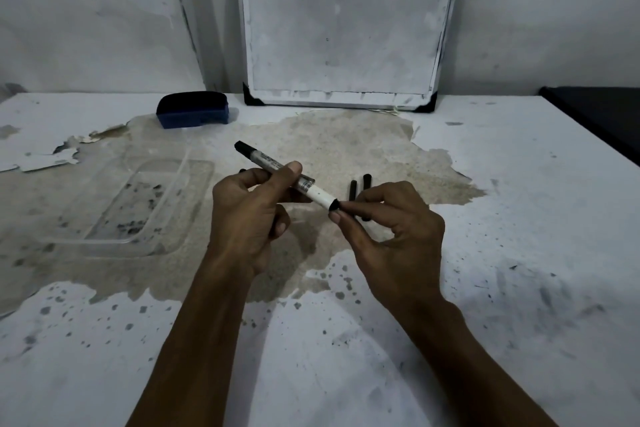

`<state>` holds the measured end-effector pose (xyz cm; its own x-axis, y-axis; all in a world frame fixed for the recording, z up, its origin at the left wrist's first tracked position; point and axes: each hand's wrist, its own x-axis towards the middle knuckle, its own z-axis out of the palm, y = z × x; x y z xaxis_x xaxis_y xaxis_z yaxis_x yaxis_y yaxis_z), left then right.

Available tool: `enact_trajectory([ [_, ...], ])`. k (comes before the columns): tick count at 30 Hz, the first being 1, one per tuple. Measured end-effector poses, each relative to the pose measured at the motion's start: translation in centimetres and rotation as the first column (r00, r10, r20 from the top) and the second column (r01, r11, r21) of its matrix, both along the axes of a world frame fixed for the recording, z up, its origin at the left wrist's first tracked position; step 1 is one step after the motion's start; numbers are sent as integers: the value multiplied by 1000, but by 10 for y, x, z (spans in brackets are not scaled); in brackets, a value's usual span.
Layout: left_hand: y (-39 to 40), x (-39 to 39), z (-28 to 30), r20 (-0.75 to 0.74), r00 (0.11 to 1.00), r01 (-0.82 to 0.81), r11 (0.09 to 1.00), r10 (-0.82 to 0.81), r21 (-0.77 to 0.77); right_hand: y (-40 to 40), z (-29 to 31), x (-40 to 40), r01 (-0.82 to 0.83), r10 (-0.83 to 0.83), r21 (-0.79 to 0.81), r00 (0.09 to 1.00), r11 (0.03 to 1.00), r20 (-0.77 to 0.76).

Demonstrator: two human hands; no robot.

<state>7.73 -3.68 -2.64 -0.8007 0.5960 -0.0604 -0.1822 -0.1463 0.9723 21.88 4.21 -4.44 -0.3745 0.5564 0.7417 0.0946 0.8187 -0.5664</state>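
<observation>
My left hand (249, 215) grips a white marker (266, 163) with a black cap, holding it slanted above the table. Thumb and fingers wrap its middle. The capped end points up and to the left. My right hand (391, 236) pinches the small black end piece (334, 206) at the marker's lower right end between thumb and forefinger. Two black stick-like pieces (353, 189) lie on the table just behind my right hand, partly hidden by its fingers.
A clear plastic tray (138, 204) with ink specks lies at the left. A blue board eraser (194, 109) sits at the back left. A smudged whiteboard (343, 28) leans against the wall. The worn table (519, 218) has peeled, stained patches.
</observation>
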Motion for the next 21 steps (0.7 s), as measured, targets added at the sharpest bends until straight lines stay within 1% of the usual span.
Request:
enact_trajectory([
  [2, 0, 0, 0, 0, 1000, -2, 1000, 2, 10, -1, 1, 0, -3, 3, -25, 1000, 1000, 2],
  [4, 1, 0, -1, -4, 1000, 4, 1000, -4, 11, -2, 2, -1, -15, 16, -84, 1000, 996, 13],
  [6, 1, 1, 0, 6, 1000, 7, 1000, -7, 17, -4, 5, -2, -51, 53, -202, 999, 978, 7],
  [9, 1, 3, 2, 32, 999, 14, 999, -15, 40, -4, 10, -2, -99, 96, -407, 995, 908, -27],
  [11, 1, 4, 2, 31, 999, 7, 999, -9, 50, -3, 12, -2, -97, 87, -478, 995, 873, -43],
  [13, 0, 6, 5, -6, 1000, -14, 996, 14, 84, -2, 13, -2, -124, 85, -574, 992, 810, -95],
  [16, -3, 8, 10, -130, 991, -22, 987, 42, 156, 1, 16, -1, -196, 46, -750, 975, 632, -216],
  [17, -2, 8, 9, -217, 975, -16, 994, 39, 111, 3, 17, -1, -198, 18, -782, 972, 591, -233],
  [18, -1, 8, 5, -332, 943, -21, 1000, 16, -10, 5, 17, 0, -185, -13, -799, 972, 572, -234],
  [19, 1, 8, 1, -441, 897, -37, 987, -36, -154, 7, 18, 1, -161, -42, -807, 974, 568, -224],
  [20, 2, 9, -3, -503, 861, -63, 965, -76, -254, 9, 18, 2, -138, -67, -810, 975, 571, -213],
  [21, 3, 9, -5, -516, 854, -88, 958, -70, -274, 11, 18, 3, -128, -81, -808, 974, 575, -212],
])
